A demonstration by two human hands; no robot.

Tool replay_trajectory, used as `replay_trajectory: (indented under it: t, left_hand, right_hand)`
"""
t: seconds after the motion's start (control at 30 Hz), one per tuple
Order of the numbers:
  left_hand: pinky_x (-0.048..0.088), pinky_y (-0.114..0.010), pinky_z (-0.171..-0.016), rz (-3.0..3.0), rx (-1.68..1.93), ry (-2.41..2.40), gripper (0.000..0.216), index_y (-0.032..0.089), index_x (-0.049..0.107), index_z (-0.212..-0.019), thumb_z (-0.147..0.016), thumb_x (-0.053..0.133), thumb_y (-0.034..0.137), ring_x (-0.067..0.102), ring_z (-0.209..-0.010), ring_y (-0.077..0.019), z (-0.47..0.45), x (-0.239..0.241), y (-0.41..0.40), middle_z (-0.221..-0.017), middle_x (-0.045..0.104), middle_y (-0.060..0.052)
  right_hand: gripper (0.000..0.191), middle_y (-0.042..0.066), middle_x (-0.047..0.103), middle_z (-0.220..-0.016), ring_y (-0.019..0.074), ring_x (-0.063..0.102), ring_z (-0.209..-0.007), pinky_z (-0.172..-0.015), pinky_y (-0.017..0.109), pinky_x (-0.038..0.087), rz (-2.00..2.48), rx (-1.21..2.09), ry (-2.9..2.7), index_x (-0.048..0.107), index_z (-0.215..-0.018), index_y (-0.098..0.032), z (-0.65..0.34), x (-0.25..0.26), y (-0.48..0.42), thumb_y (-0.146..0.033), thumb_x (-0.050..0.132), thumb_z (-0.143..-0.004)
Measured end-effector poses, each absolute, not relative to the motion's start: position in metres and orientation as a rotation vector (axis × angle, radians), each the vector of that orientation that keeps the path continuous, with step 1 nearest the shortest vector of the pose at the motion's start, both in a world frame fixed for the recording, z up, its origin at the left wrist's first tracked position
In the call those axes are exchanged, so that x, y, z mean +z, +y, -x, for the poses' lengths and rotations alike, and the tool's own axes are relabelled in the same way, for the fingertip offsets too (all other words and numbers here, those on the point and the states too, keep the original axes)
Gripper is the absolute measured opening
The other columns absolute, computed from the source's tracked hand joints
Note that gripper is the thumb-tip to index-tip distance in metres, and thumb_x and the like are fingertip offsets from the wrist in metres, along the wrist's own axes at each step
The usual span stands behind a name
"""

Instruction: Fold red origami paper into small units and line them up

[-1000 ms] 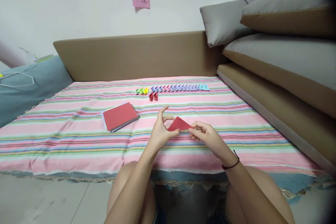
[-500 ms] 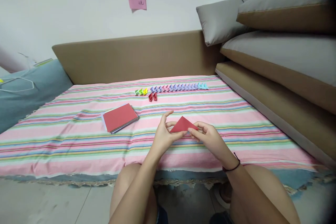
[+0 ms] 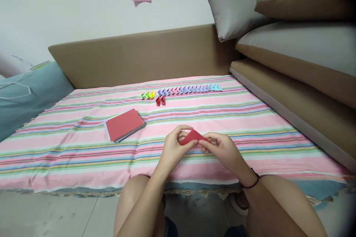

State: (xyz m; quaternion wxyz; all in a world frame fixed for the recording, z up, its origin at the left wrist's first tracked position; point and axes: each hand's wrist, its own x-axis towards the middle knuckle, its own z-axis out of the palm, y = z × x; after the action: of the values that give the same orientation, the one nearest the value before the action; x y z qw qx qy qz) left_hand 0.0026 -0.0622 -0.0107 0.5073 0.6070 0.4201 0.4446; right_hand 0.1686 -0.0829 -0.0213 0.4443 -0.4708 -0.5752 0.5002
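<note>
The thumbs meet at the near edge of the red paper (image 3: 194, 137), a folded triangle with its peak pointing away from the person. The left hand (image 3: 174, 146) pinches one end, forefinger arched beside the peak; the right hand (image 3: 226, 150) grips the other, its fingers curled tightly behind. Both grips are nearly closed, with just the paper between. The step in hand appears to be folding or pressing a crease; the next move calls for level edges and steady, light pressure. Beyond, on the striped cloth (image 3: 83, 148), a stack (image 3: 125, 123) topped with red lies to the left, two red pieces (image 3: 160, 100) farther off, and just behind them a row (image 3: 191, 89) of coloured ones.
</note>
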Motion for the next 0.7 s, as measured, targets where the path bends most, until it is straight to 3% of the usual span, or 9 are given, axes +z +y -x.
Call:
replay_trajectory:
  t: [0.23,0.4,0.57,0.7]
  left_hand:
    - [0.049,-0.024,-0.06,-1.384,1.167,1.132,0.019,0.014,0.068,-0.072,-0.066,0.074,0.031,0.062,-0.061,-0.0138,-0.0045,-0.0103,-0.0598,-0.068,0.069,-0.003]
    - [0.047,-0.022,-0.057,-1.32,1.166,1.177,0.02,0.013,0.069,-0.071,-0.067,0.075,0.032,0.061,-0.059,-0.0122,-0.0037,-0.0096,-0.0594,-0.066,0.069,-0.003]
    - [0.051,-0.024,-0.061,-1.228,1.07,1.077,0.031,0.013,0.067,-0.086,-0.065,0.076,0.034,0.065,-0.06,-0.0143,0.0002,-0.0097,-0.0581,-0.067,0.07,-0.003]
    - [0.052,-0.025,-0.058,-1.217,1.09,1.105,0.032,0.012,0.066,-0.08,-0.061,0.079,0.034,0.065,-0.056,-0.015,0.0012,-0.011,-0.0576,-0.063,0.069,-0.003]
  right_hand:
    - [0.02,0.003,0.069,-0.064,0.0188,0.067,-0.065,-0.063,0.029,0.054,1.207,1.314,-1.424,0.071,-0.084,-0.019,-0.1715,-0.0232,-0.082,-0.035,0.066,-0.075]
    - [0.026,0.004,0.072,-0.072,0.019,0.069,-0.071,-0.069,0.031,0.056,1.128,1.421,-1.401,0.067,-0.095,-0.018,-0.174,-0.0222,-0.0817,-0.038,0.061,-0.08]
    - [0.034,0.005,0.071,-0.069,0.0197,0.069,-0.068,-0.068,0.034,0.057,1.122,1.399,-1.25,0.061,-0.099,-0.016,-0.1758,-0.0203,-0.0809,-0.042,0.064,-0.077]
    - [0.039,0.004,0.07,-0.069,0.0197,0.069,-0.068,-0.068,0.034,0.057,1.112,1.356,-1.267,0.058,-0.107,-0.017,-0.1756,-0.0201,-0.0809,-0.043,0.063,-0.078]
